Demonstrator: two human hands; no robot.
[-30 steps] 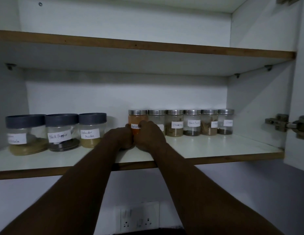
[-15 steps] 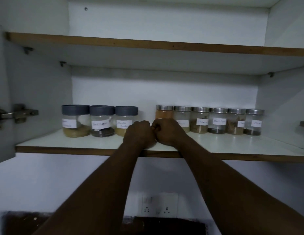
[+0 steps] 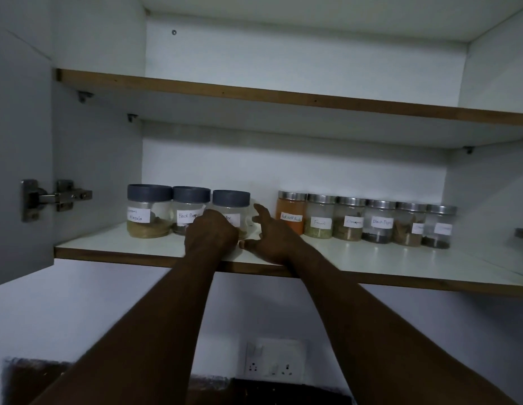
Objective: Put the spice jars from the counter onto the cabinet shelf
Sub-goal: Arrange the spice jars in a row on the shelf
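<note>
Jars stand in two groups on the lower cabinet shelf (image 3: 114, 244), either side of both hands. Left hand (image 3: 210, 233): grip curled shut in front of the third grey-lidded jar (image 3: 231, 210); whether it has hold of that jar, cannot tell. Just left of it, the black pepper jar (image 3: 190, 210), then the masala jar (image 3: 149, 211). Right hand (image 3: 270, 236): grip spread wide, holding nothing, fingers (image 3: 259, 210) pointing into the gap. Immediately right of it, the red chilli jar (image 3: 291, 211) heads a row of six steel-lidded jars, fennel jar (image 3: 320, 216) next.
</note>
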